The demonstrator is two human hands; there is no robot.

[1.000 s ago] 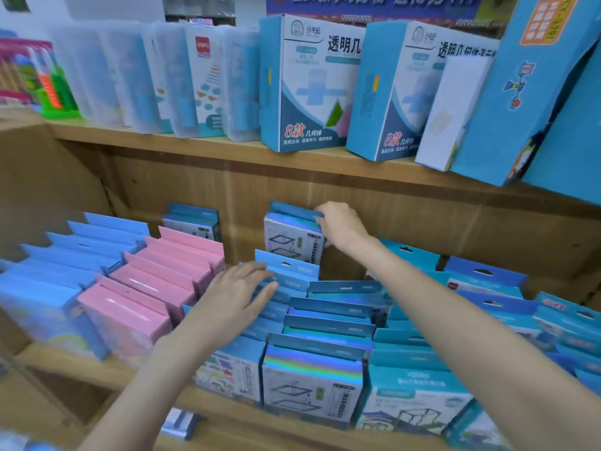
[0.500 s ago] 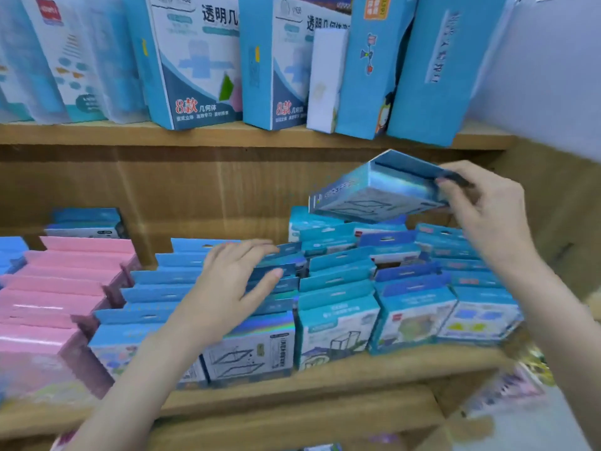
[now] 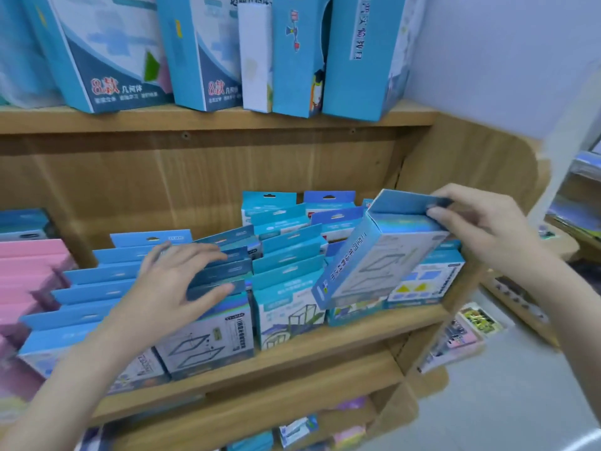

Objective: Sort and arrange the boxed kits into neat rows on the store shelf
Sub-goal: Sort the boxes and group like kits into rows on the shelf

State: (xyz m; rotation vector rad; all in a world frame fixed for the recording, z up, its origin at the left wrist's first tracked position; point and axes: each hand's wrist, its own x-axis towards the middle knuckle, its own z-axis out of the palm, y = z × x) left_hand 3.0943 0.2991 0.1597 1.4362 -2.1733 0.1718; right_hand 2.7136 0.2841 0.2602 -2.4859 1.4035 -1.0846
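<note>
From the head camera, the right hand (image 3: pixel 481 229) pinches the blue hang-tab at the top of a blue and silver cardboard kit box (image 3: pixel 374 255), thumb below and fingers curled over the flap, and holds it tilted in the air above the rightmost rows of the wooden middle shelf (image 3: pixel 325 340), its lower end hanging in front of the boxes there; whether it touches them cannot be told. The left hand (image 3: pixel 172 288) lies with spread, nearly straight fingers on the hang-tabs of a row of blue holographic kit boxes (image 3: pixel 208 336) standing near the middle of that shelf, thumb against the front box. To the right of that row stand further rows of teal kit boxes with cube drawings (image 3: pixel 289 307), packed close one behind another back to the shelf's rear panel. At the far left sit rows of pink boxes (image 3: pixel 29 271), touching the blue rows beside them. On the upper wooden shelf (image 3: pixel 227 120) stand tall blue and white cartons (image 3: pixel 104 53), some leaning against one another. A lower shelf (image 3: pixel 260 405) shows a few small packets, blurred.
</note>
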